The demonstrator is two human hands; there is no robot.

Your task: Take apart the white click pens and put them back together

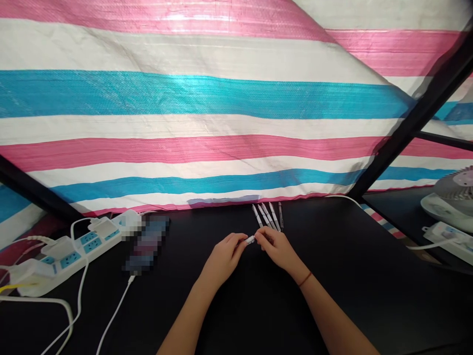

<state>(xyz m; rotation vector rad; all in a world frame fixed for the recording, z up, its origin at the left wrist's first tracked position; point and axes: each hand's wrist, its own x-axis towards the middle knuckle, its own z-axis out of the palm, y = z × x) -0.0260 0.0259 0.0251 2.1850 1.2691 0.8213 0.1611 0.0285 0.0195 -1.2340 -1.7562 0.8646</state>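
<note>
Between my two hands is a white pen (250,240) with small dark marks; only its middle shows, and both ends are hidden by my fingers. My left hand (226,254) pinches one end with thumb and forefinger. Closed on the other end is my right hand (276,246), with a thin reddish-brown band on its wrist. Just beyond my right hand, several white-and-grey pens (269,216) lie side by side on the black table (236,305). A darker pen (281,216) is at the right of that row.
On the left lie a white power strip (77,261) with plugs and cables, and a blurred-out phone (150,244) on a white charging cable (114,313). A striped sheet (207,98) hangs behind the table. At the right are a fan (456,190) and another power strip (451,241).
</note>
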